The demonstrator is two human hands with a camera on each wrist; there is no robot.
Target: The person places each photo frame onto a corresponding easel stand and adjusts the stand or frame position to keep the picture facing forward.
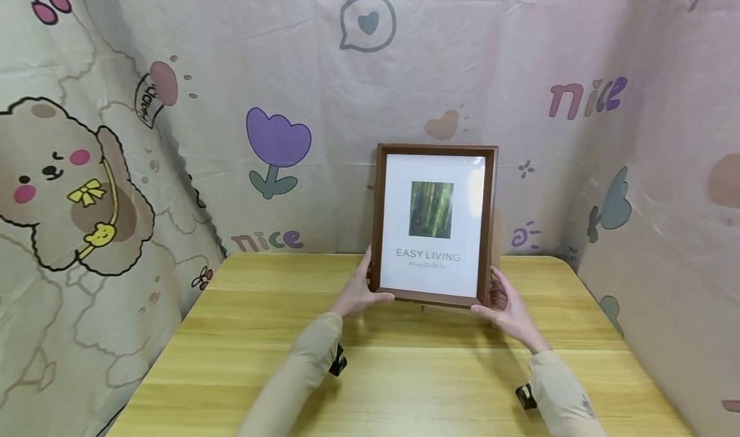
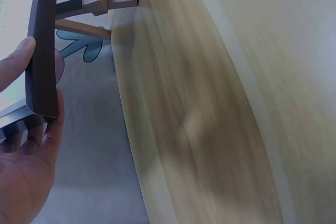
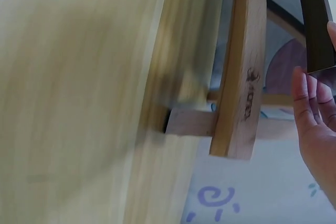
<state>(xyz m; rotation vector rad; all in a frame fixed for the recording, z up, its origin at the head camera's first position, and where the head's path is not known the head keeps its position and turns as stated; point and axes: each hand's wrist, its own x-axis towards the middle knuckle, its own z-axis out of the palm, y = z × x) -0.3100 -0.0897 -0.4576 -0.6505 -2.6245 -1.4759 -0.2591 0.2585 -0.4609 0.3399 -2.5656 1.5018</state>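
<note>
A brown-rimmed picture frame (image 1: 430,244) is held upright, tilted slightly back, its front towards me. Behind its glass is a white sheet with a green bamboo picture (image 1: 431,209) and the words EASY LIVING. My left hand (image 1: 358,292) grips the lower left corner, thumb on the front rim and fingers behind and under it. At the lower right corner, my right hand (image 1: 513,312) holds it the same way. Close behind the frame stands a wooden easel (image 3: 239,77), mostly hidden in the head view. Its ledge and dark-tipped legs show in both wrist views.
The easel's legs rest on a wood-grain table (image 1: 428,385) near its back edge. A printed cloth (image 1: 324,90) hangs behind the table and along both sides. Small black devices (image 1: 338,361) sit at both wrists.
</note>
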